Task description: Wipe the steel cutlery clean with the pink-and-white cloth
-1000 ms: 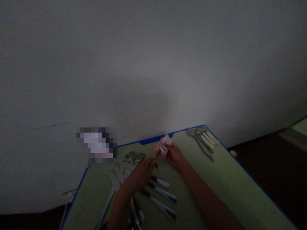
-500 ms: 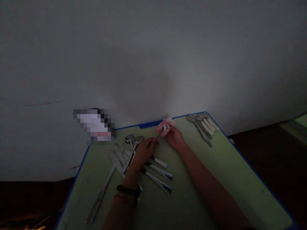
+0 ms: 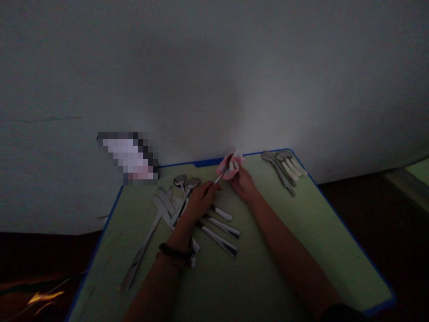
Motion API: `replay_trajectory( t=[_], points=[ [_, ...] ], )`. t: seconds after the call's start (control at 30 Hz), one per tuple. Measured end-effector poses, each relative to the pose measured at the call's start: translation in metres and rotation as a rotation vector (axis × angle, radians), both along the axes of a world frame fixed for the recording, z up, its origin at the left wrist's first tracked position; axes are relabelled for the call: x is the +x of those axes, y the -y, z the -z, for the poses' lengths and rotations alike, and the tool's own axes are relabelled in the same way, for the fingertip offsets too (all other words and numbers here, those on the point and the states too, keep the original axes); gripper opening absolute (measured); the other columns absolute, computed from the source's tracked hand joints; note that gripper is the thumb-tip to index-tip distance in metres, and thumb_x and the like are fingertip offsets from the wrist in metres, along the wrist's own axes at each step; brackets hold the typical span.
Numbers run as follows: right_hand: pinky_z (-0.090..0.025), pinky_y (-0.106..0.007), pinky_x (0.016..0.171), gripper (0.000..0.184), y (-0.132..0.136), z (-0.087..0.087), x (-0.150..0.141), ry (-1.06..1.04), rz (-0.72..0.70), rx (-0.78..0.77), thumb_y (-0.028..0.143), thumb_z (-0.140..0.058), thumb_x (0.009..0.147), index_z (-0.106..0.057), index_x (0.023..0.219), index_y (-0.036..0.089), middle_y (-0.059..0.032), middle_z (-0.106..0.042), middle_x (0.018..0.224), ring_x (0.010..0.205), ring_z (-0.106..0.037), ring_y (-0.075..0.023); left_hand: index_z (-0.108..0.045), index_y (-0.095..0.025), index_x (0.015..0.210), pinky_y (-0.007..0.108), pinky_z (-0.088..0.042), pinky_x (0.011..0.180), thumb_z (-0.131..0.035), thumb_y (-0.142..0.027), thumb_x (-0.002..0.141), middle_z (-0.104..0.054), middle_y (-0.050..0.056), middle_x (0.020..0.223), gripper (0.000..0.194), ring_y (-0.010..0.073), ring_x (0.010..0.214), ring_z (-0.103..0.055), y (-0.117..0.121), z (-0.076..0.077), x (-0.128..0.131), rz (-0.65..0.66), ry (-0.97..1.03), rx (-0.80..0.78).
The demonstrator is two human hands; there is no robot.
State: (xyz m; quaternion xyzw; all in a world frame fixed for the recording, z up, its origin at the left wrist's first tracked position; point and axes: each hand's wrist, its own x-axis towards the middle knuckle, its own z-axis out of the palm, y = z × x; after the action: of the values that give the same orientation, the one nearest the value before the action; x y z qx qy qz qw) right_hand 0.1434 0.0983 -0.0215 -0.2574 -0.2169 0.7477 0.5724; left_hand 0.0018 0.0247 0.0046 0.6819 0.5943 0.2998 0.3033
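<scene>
My left hand [image 3: 200,198] is closed on the handle of a metal spoon [image 3: 219,178], which slants up to the right. A crumpled pink and white cloth [image 3: 232,171] is gripped in my right hand [image 3: 244,183], and the spoon's dark bowl shows against its folds. Below and around my left hand lies a loose pile of cutlery: table knives [image 3: 164,206], upturned spoon bowls [image 3: 193,182] and several shiny handles [image 3: 219,240]. My left forearm hides part of this pile.
Several spoons [image 3: 281,172], some with white handles, lie together at the table's far right corner. A blurred-out dark-edged object [image 3: 129,158] stands at the far left edge by the wall [image 3: 201,80]. The green table [image 3: 321,264] has a blue rim.
The view has tilted slightly, shifting the table upward. The spoon's bowl now shows more clearly in the cloth. Both hands keep their holds, and the cutlery piles look unchanged.
</scene>
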Motion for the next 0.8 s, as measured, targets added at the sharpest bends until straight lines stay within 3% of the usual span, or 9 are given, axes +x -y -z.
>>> replay_trajectory(
  t=[0.23, 0.3, 0.57, 0.7, 0.8],
  points=[
    [-0.049, -0.029, 0.082, 0.018, 0.003, -0.013, 0.006, -0.066, 0.191, 0.134, 0.036, -0.061, 0.076, -0.06, 0.086, 0.021, 0.0006, -0.063, 0.087, 0.087, -0.058, -0.0113, -0.06, -0.017, 0.07, 0.023, -0.032, 0.056, -0.031, -0.043, 0.09, -0.052, -0.002, 0.057, 0.044, 0.013, 0.059, -0.051, 0.002, 0.002, 0.002, 0.095, -0.115, 0.001],
    [-0.047, -0.031, 0.086, 0.018, 0.002, -0.014, 0.008, -0.056, 0.167, 0.159, 0.033, -0.062, 0.075, -0.06, 0.089, 0.022, 0.0001, -0.063, 0.091, 0.091, -0.057, -0.0112, -0.058, -0.017, 0.067, 0.023, -0.032, 0.056, -0.031, -0.043, 0.09, -0.054, -0.002, 0.057, 0.044, 0.0129, 0.058, -0.052, 0.003, 0.002, 0.002, 0.105, -0.144, -0.004],
    [-0.048, -0.028, 0.075, 0.019, 0.003, -0.004, 0.012, 0.235, 0.05, 0.182, 0.028, -0.067, 0.07, -0.064, 0.086, 0.017, -0.0033, -0.067, 0.084, 0.075, -0.061, -0.0136, -0.058, -0.016, 0.063, 0.022, -0.032, 0.056, -0.029, -0.042, 0.091, -0.05, -0.003, 0.053, 0.048, 0.0119, 0.054, -0.051, 0.006, 0.002, -0.005, 0.127, -0.081, -0.028],
    [-0.048, -0.027, 0.067, 0.022, 0.005, -0.001, 0.009, 0.365, 0.1, 0.264, 0.038, -0.062, 0.074, -0.062, 0.08, 0.017, -0.0031, -0.067, 0.076, 0.066, -0.06, -0.0133, -0.06, -0.016, 0.067, 0.022, -0.032, 0.054, -0.033, -0.042, 0.089, -0.052, -0.002, 0.053, 0.044, 0.0121, 0.053, -0.051, 0.006, 0.003, -0.005, 0.118, -0.121, -0.027],
    [-0.049, -0.028, 0.064, 0.029, 0.005, 0.004, 0.006, 0.38, 0.168, 0.2, 0.046, -0.059, 0.075, -0.061, 0.082, 0.018, -0.003, -0.067, 0.076, 0.063, -0.061, -0.0138, -0.061, -0.017, 0.069, 0.021, -0.031, 0.054, -0.034, -0.04, 0.089, -0.054, -0.002, 0.054, 0.041, 0.0124, 0.055, -0.051, 0.006, 0.001, -0.002, 0.112, -0.134, -0.027]
  ],
)
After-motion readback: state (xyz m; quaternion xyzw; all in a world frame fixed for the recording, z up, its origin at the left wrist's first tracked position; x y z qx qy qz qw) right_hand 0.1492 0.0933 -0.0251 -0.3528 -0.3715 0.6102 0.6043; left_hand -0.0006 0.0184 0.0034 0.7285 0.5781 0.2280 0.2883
